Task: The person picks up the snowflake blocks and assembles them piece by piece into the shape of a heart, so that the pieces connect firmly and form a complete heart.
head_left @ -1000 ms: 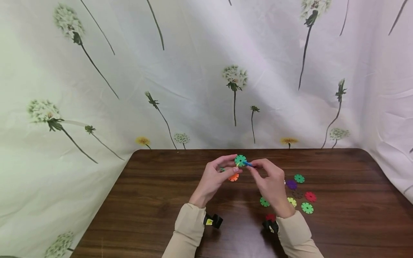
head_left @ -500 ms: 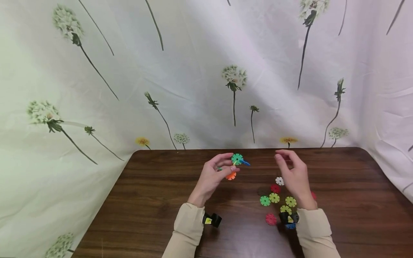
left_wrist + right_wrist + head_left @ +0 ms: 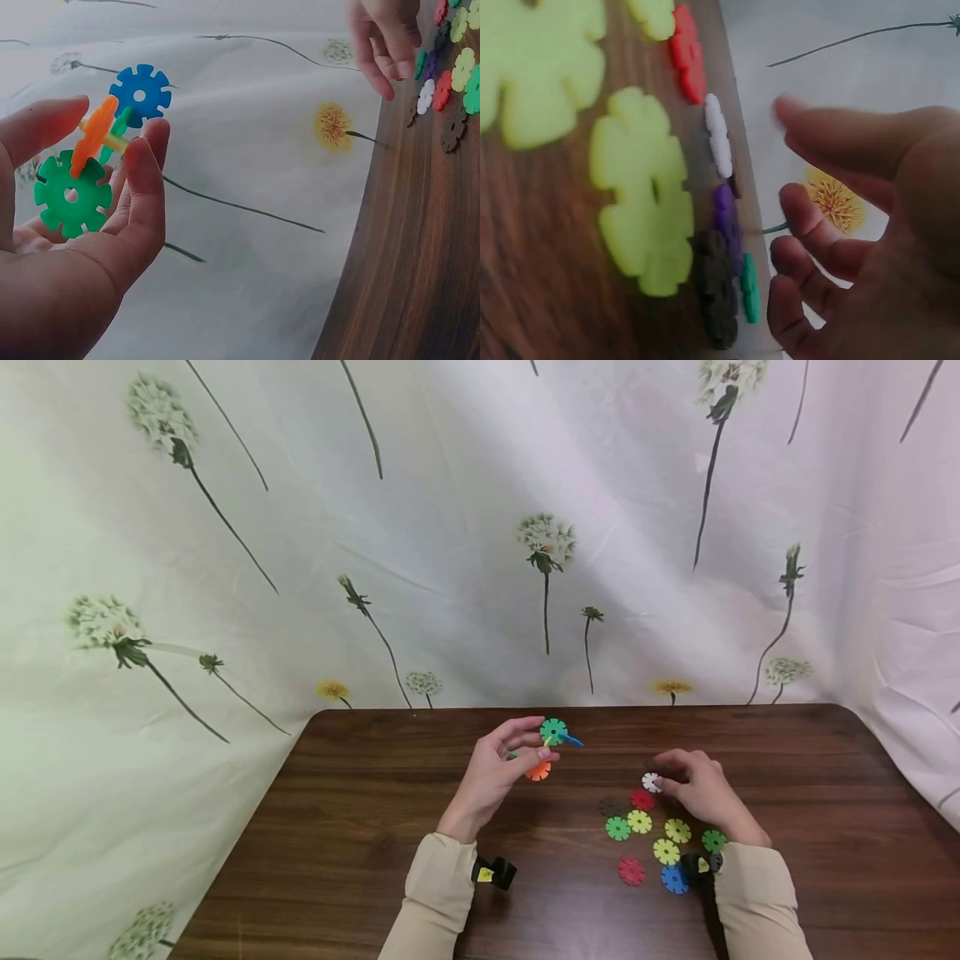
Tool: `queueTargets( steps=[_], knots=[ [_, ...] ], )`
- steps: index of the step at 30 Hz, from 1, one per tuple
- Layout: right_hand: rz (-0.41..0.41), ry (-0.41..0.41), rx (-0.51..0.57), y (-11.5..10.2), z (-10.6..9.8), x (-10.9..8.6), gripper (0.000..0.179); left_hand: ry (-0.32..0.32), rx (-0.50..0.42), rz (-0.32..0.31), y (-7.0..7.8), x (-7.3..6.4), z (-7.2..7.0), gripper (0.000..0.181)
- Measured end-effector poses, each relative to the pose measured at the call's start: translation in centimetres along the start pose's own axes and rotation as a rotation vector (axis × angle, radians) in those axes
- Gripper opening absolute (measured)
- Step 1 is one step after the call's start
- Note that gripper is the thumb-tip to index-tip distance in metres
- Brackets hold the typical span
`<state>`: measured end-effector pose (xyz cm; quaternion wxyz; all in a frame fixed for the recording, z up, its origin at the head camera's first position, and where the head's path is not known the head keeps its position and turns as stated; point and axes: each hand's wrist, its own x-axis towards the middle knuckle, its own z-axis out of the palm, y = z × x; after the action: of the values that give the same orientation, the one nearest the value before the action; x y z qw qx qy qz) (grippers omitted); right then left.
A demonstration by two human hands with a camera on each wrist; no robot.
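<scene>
My left hand holds up a cluster of interlocked plastic notched discs, pinched between thumb and fingers. In the left wrist view the cluster has a green disc at the lower end, an orange disc and a yellow disc in the middle, a second green piece behind them, and a blue disc at the far end. On the table, my right hand reaches in by a white disc, its thumb overlapping the rim in the head view. The right wrist view shows its thumb and fingers apart with nothing between them.
Loose discs lie around the right hand: a red disc, a brown disc, several yellow and green ones, a blue disc and a purple disc. Behind the wooden table hangs a flower-printed cloth.
The right hand has let go of the blue disc on the cluster, moved right and come down beside the white disc. The left hand stays nearly still with the cluster.
</scene>
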<state>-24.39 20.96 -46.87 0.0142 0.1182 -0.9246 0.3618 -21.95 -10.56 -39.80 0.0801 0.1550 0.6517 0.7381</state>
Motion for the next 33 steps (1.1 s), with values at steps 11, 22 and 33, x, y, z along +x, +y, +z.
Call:
queueTargets(
  steps=[11, 22, 33],
  knots=[
    [0.031, -0.082, -0.055, -0.2, 0.9, 0.0, 0.028, -0.014, 0.008, 0.01, 0.0, -0.2, -0.1, 0.046],
    [0.085, -0.129, -0.074, -0.8, 0.5, 0.1, 0.026, -0.024, 0.006, 0.013, 0.2, 0.0, 0.2, 0.044],
    [0.087, -0.105, -0.08, -1.0, 0.4, 0.1, 0.023, -0.02, 0.011, 0.008, 0.0, 0.0, 0.1, 0.045]
  ],
)
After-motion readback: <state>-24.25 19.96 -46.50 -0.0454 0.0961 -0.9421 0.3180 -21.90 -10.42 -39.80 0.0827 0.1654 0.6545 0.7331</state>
